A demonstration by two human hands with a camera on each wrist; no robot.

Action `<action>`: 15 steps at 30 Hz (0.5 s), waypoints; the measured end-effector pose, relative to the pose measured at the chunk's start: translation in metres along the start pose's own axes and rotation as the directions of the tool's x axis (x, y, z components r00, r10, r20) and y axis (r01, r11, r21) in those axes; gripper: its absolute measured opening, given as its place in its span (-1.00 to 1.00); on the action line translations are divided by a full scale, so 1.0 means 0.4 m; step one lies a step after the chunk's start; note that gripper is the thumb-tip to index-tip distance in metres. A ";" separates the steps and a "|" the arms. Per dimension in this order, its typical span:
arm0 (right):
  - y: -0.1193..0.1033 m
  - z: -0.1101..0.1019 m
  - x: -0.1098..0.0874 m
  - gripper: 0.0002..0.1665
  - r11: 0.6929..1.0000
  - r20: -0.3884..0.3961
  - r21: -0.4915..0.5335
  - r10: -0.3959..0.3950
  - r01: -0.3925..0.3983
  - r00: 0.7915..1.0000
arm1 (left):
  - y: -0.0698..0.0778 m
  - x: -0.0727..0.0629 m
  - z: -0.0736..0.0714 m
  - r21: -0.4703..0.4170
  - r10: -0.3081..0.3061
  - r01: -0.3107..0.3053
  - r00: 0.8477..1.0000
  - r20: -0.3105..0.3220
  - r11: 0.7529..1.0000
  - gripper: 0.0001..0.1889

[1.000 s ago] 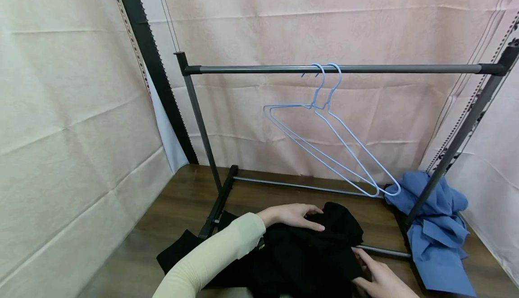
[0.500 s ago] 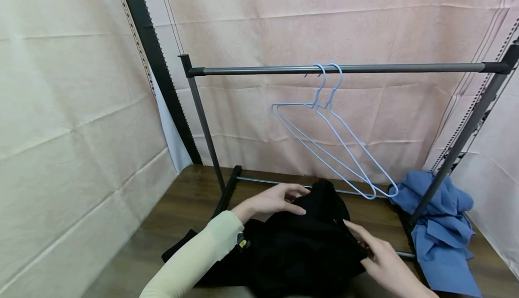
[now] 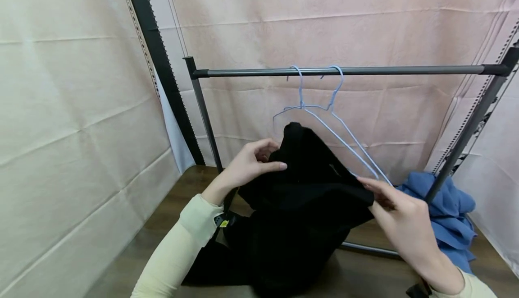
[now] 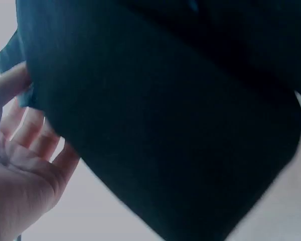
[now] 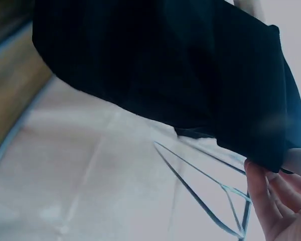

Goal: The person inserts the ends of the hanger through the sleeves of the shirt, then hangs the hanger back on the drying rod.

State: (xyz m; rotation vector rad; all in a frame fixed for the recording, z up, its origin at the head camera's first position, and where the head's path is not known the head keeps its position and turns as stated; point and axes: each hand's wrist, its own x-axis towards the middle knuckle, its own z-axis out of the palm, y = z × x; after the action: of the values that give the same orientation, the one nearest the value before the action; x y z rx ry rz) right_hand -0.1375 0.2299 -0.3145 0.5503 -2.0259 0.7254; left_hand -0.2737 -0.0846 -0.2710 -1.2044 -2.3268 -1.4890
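Observation:
A black garment, its exact kind hidden by its folds, is held up in front of the rack, with its lower part hanging down to the table. My left hand pinches its upper left edge between thumb and fingers. At the right corner, my right hand pinches the cloth. Behind the garment, a left light-blue wire hanger and a right hanger hang from the rail; the cloth covers their lower left parts. In the right wrist view the hangers lie close beside my right hand.
The dark metal rack's top rail spans the view above the wooden table. A crumpled blue garment lies by the rack's right leg. Pale cloth curtains close off the back and sides.
Both hands have raised the black garment off the table, up toward the hangers. The left hanger has shifted left along the rail, widening the gap between the two hooks.

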 end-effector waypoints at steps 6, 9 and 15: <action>0.009 -0.036 0.062 -0.25 1.000 0.027 0.025 -0.006 0.006 1.000 | 0.046 0.022 -0.014 -0.026 0.024 -0.027 0.993 -0.112 0.999 -0.71; 0.014 -0.048 0.069 -0.15 0.999 0.146 0.049 0.012 -0.020 0.989 | 0.060 0.033 -0.015 -0.066 0.036 -0.047 0.988 -0.153 0.997 -0.76; 0.024 -0.047 0.059 0.06 0.995 0.326 0.084 0.019 -0.049 0.945 | 0.070 0.044 -0.014 -0.103 0.051 -0.070 0.982 -0.182 0.992 -0.79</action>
State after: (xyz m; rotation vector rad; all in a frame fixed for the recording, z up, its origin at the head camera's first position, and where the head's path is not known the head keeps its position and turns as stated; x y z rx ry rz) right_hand -0.1442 0.2470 -0.2889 0.7285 -2.3202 0.7917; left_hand -0.2681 -0.0739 -0.2396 -1.1036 -2.1000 -1.6478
